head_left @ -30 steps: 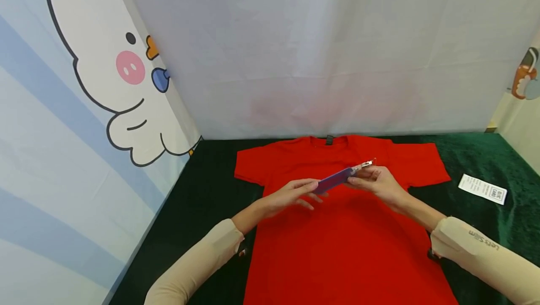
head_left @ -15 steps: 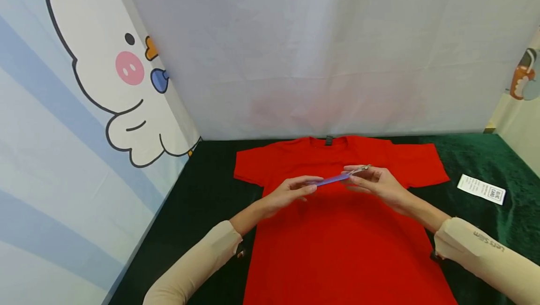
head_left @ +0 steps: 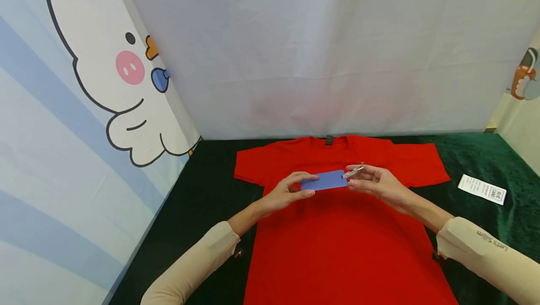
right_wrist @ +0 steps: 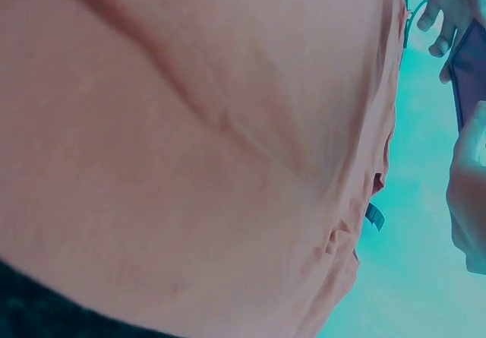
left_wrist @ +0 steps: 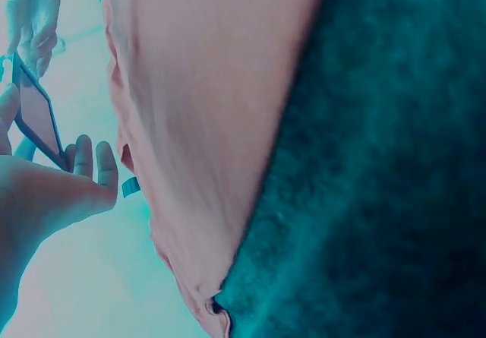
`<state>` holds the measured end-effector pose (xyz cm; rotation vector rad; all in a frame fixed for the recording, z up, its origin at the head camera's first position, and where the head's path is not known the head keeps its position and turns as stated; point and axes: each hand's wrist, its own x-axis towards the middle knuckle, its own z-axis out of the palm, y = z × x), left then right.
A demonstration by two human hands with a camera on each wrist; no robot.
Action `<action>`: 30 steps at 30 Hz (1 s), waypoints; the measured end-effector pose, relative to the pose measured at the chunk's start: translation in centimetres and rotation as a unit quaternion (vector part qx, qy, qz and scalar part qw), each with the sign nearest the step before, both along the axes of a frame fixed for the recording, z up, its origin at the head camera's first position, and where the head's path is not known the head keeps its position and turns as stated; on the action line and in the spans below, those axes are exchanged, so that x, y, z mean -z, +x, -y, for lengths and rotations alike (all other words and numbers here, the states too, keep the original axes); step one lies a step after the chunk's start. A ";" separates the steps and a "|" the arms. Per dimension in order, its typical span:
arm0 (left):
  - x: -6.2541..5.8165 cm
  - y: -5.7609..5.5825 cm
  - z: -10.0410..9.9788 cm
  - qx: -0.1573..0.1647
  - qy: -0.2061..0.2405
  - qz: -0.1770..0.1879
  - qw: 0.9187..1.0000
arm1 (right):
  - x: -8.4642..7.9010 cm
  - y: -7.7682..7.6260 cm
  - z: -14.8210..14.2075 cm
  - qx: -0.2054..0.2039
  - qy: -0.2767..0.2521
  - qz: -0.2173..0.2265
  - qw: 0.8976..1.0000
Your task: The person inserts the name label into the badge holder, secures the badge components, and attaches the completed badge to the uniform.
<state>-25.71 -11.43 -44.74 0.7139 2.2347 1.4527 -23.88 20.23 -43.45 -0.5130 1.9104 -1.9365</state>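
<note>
A blue badge holder (head_left: 324, 181) is held up over the red T-shirt (head_left: 337, 244), its broad face towards the head camera. My left hand (head_left: 281, 197) grips its left end between thumb and fingers. At the opposite end, my right hand (head_left: 385, 186) pinches the holder's corner beside a clear strap with a metal clip (head_left: 356, 170). In the left wrist view, the holder (left_wrist: 38, 114) appears slanted, with a dark rim around a paler face. Only part of the holder (right_wrist: 469, 68) shows in the right wrist view, above the right hand (right_wrist: 469, 194).
The shirt lies spread flat, collar away from me, on a dark green cloth (head_left: 211, 188). A white printed card (head_left: 482, 189) lies to the right of its sleeve. A pale curtain (head_left: 320, 61) stands behind, and a cartoon-printed panel (head_left: 97, 164) rises on the left.
The badge holder has turned from nearly edge-on to showing its flat blue face. Both hands stay in almost the same place, with the left thumb and fingers shifted around its end.
</note>
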 end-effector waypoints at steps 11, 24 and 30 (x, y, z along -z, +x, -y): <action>0.2 -0.2 0.5 0.016 0.005 -0.099 0.995 | -0.7 -0.1 -0.1 0.011 -0.048 0.063 0.997; 0.1 0.1 0.7 0.036 -0.013 -0.149 0.988 | -1.0 -0.3 -0.9 0.036 0.011 0.091 0.995; -0.1 0.0 1.2 0.032 -0.013 -0.136 0.990 | -1.1 -0.8 -0.8 0.001 0.081 0.094 0.992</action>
